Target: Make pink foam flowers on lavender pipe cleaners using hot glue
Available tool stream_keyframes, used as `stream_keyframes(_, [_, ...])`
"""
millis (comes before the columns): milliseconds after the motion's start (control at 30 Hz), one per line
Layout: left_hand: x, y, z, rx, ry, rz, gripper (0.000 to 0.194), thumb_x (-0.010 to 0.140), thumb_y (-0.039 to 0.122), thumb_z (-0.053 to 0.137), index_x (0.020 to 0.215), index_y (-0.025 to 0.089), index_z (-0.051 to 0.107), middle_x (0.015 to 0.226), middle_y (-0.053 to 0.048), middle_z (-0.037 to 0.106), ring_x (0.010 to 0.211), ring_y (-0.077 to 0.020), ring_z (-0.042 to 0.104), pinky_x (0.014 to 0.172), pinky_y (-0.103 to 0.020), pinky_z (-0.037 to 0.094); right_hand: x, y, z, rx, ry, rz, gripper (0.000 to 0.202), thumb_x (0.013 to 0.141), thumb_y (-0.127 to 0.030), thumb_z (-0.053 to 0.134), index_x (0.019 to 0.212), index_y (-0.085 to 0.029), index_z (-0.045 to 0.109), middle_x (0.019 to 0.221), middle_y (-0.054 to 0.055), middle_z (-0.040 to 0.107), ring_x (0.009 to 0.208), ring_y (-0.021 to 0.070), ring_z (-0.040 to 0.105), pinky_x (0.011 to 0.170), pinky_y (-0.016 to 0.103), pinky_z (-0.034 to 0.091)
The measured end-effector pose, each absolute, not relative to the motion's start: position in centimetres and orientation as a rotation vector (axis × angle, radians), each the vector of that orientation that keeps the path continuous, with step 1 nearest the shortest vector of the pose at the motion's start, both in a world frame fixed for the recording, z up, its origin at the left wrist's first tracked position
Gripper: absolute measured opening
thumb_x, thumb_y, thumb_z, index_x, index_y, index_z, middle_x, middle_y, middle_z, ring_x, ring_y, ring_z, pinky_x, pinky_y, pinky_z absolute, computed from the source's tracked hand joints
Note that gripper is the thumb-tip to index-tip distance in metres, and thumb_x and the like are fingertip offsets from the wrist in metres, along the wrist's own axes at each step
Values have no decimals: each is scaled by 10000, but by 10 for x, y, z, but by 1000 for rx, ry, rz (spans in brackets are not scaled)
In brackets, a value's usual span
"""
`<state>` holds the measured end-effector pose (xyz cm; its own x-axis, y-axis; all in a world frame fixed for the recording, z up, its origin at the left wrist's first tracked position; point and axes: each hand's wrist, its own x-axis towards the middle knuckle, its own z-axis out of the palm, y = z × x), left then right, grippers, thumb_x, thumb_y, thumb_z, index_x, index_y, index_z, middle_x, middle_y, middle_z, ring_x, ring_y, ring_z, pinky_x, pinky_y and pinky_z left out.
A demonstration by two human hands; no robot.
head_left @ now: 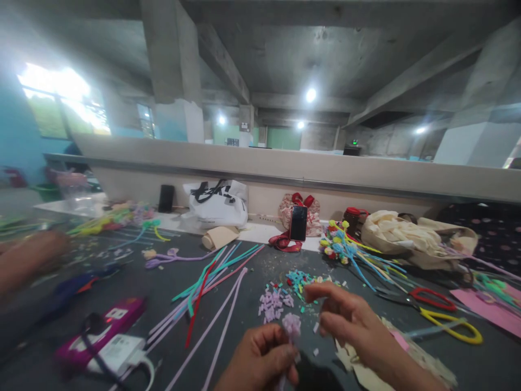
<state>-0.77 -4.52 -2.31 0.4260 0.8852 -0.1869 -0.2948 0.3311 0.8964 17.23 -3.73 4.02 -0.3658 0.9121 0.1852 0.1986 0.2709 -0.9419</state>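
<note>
My left hand [260, 358] is closed, thumb against fingers, around the stem of a lilac pipe-cleaner flower [292, 324] held upright. Just to its right, my right hand [354, 323] hovers with thumb and forefinger apart and nothing visible between them. Behind the flower lies a pile of short lilac pieces [273, 304]. A second pile of cut pieces [301, 282], mostly turquoise and blue, sits farther back. Long lilac pipe cleaners [228, 304] stretch across the dark tabletop left of my hands, beside turquoise and red ones [203, 282].
Scissors [427, 309] with red and yellow handles lie at right, near pink paper [488, 309]. A flower bundle [342, 244] and a phone [298, 222] are at the back. A power strip [106, 331] with a charger is front left. Another person's hand [36, 252] is far left.
</note>
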Motion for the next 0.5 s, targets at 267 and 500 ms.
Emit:
stream_keyframes(267, [-19,-45,-17,865,822,919,326,552,444,671,611,146,552,435,18,583,252,-5,297,290,-144,134,178,-34,16,-1123,-1422,1322,197,740,-321,496,809,-153,573,585,-45,499,357,37,404,325,152,219])
stream_keyframes(500, [-21,-42,-28,676,825,934,289,591,390,665,700,139,571,472,13,591,279,-11,361,296,-116,193,164,-41,-2,-1200,-1480,1399,245,718,-351,494,820,-142,569,456,-97,374,318,23,261,315,150,178])
